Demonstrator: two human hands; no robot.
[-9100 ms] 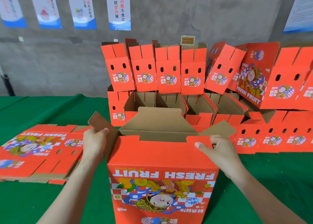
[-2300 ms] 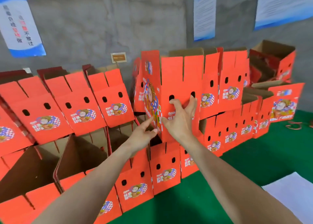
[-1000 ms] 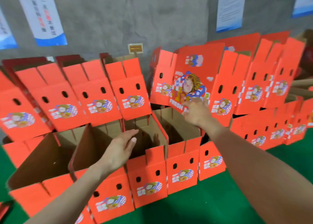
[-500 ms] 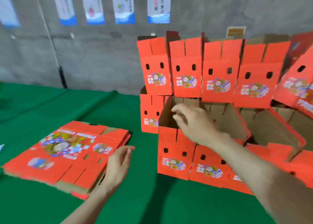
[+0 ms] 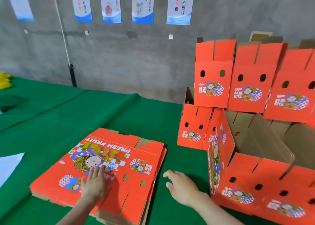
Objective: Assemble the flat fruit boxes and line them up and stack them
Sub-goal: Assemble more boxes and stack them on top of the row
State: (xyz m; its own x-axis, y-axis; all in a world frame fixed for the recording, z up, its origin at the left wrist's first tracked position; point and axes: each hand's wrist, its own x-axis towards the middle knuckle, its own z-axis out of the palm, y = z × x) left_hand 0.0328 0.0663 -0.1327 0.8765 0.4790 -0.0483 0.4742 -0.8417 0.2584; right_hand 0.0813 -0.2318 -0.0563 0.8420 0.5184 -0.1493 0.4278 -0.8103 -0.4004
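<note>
— What differs from half a second ago?

— Your left hand (image 5: 95, 185) was beside the near right corner of the flat stack (image 5: 119, 156); now it lies on the top flat box there, palm down, fingers straight and together. Your right hand (image 5: 180, 185) was up at the rim of an open box in the lower row; now it is low over the green tabletop (image 5: 85, 115), fingers loosely spread, holding nothing. The view has also swung left and down, so the stack fills the lower middle of the frame.

— What can't you make out?

— The assembled boxes run off the right edge, so I cannot tell how many there are. The nearest assembled box (image 5: 242, 172) is cut off at the lower right corner. The upper row (image 5: 213, 81) hides the backs of the boxes beneath it. How many flat boxes lie in the stack I cannot tell; only layered edges show. A white sheet (image 5: 8, 166) and something yellow (image 5: 4, 81) are clipped at the left edge. The posters (image 5: 179, 5) are cut off along the top.

— And where are the boxes relative to your hands?

— The stack is under your left hand, which covers the lower part of the printed figure. Your right hand is just beside the stack's right edge, apart from it, between the stack and the nearest assembled box.
</note>
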